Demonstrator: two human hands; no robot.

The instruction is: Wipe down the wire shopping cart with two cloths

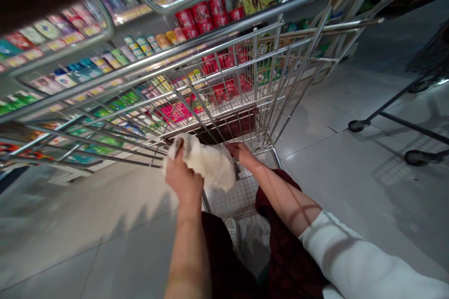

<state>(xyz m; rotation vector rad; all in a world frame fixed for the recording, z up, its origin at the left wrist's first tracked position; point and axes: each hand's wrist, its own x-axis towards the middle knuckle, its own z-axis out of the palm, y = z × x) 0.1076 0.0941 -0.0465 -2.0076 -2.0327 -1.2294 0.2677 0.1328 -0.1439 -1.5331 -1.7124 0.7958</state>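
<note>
1. Pretty much a store aisle from up top. The tile floor (pixel 351 196) is pale, glossy and gray, running across the lower left and right of the frame, with a grid of shadow on the right side.
2. Upper left, the store shelves (pixel 115 56) are packed with colorful packaged goods, and there's a stack of red cans (pixel 201 18) up near the top middle.
3. A wire shopping cart (pixel 224 88) fills the middle of the frame, tilted with the view, and its far end points toward the top right. Off at the right edge there's the dark frame of a wheeled rack (pixel 396 119) on casters.
4. Both arms reach forward over the near end of the cart. The right arm has a white sleeve (pixel 351 252) pushed up toward the elbow, and the left arm is bare.
5. The left hand (pixel 184 182) is closed around a white fleecy bundle (pixel 201 163), right over the cart's near end. The right hand (pixel 242 154) has the bundle's far side pinched, though its fingers are partly hidden.
6. Dark maroon fabric (pixel 291 238) sits just below the arms, bottom middle.
</note>
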